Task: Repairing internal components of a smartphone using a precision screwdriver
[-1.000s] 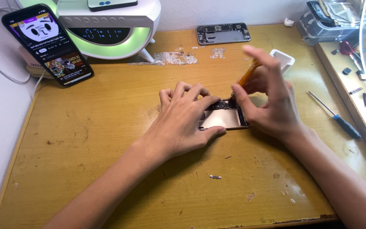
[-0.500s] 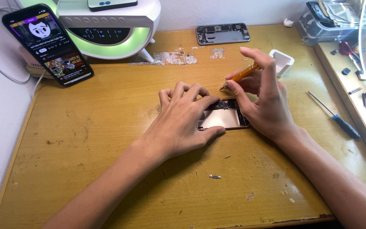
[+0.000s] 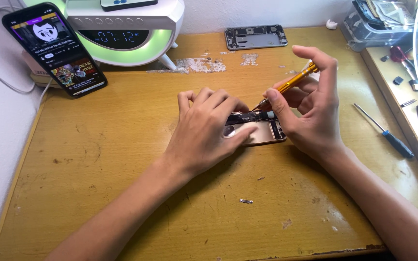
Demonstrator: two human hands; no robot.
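An opened gold phone (image 3: pixel 262 130) lies flat in the middle of the wooden desk (image 3: pixel 97 159), its dark circuit parts showing at the top. My left hand (image 3: pixel 209 130) presses down on its left half, fingers spread over it. My right hand (image 3: pixel 310 111) grips a thin orange screwdriver (image 3: pixel 291 84), tilted, with its tip at the phone's upper edge. The phone's left part is hidden under my left hand.
A lit phone (image 3: pixel 54 48) leans at the back left beside a white clock speaker (image 3: pixel 122 29). A stripped phone frame (image 3: pixel 256 37) lies at the back. A blue-handled screwdriver (image 3: pixel 385 133) lies at the right, tools fill the right shelf (image 3: pixel 412 82), and a tiny metal part (image 3: pixel 246 200) lies near the front.
My right hand has tilted the orange screwdriver flatter and drawn it slightly toward the right of the phone's top edge. My left hand has stayed on the phone.
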